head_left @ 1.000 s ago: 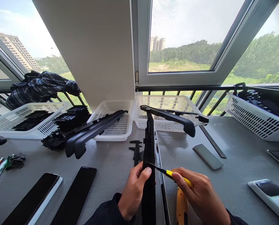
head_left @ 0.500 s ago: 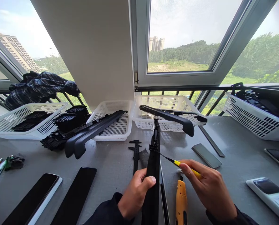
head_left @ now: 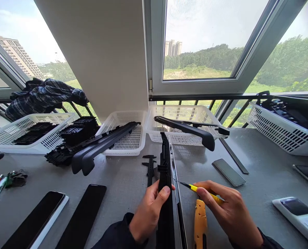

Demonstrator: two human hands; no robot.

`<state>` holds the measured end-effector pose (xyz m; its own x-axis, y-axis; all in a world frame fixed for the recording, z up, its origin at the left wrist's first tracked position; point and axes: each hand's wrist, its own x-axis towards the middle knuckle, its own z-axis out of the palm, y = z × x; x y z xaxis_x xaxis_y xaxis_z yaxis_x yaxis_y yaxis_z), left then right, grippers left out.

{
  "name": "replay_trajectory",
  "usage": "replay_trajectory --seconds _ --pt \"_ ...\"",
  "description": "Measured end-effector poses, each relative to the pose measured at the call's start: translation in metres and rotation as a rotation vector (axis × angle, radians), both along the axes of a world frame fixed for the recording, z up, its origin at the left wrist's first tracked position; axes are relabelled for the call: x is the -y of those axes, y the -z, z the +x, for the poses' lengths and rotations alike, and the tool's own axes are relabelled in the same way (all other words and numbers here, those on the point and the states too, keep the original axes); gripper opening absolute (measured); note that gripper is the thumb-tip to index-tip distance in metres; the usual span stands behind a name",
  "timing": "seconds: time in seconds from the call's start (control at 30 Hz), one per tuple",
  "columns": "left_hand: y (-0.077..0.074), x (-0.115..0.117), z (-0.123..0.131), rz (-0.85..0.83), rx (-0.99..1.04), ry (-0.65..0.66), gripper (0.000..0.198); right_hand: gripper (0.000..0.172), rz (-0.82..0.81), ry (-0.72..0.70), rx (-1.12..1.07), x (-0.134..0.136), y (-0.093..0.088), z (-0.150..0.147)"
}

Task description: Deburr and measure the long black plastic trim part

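My left hand [head_left: 148,211] is wrapped round a long black plastic bar [head_left: 164,173] that runs from the bottom edge up toward the far baskets. My right hand [head_left: 229,211] pinches a thin yellow-handled tool [head_left: 195,188], its dark tip pointing left at the bar's right side just above my left thumb. A yellow utility knife [head_left: 200,224] lies on the grey table [head_left: 260,173] between my hands. A thin metal strip [head_left: 176,180] lies along the bar's right side.
White mesh baskets [head_left: 133,138] line the far edge, with long black bars [head_left: 102,147] resting across two of them and stacked black parts [head_left: 73,135] at the left. A black caliper [head_left: 150,166], flat dark panels [head_left: 84,216], a grey slab [head_left: 228,172] and a white device [head_left: 299,214] lie around.
The black bar swung back to the left and straightened in my left hand. My right hand dropped the tool's tip lower, toward the bar near my left thumb.
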<state>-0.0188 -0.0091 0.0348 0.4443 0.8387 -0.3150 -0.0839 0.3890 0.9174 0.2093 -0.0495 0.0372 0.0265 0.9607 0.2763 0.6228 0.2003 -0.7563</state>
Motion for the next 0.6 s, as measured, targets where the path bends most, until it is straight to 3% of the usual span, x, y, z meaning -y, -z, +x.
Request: replay_trajectory --seconds 0.17,0.37,0.6 --pt "-0.0116 0.0020 0.0052 0.061 0.037 0.030 0.052 0.036 0.034 -0.001 0.008 -0.0009 0.0028 0.0030" --pt "-0.0108 0.0034 0.0064 -0.004 0.016 0.072 0.053 0.034 0.068 0.019 0.021 -0.0012 0.0022 0.0017" --pt "-0.0121 0.0024 0.0068 0.042 -0.022 0.084 0.049 0.037 0.059 0.033 0.014 -0.0002 0.0008 0.0027"
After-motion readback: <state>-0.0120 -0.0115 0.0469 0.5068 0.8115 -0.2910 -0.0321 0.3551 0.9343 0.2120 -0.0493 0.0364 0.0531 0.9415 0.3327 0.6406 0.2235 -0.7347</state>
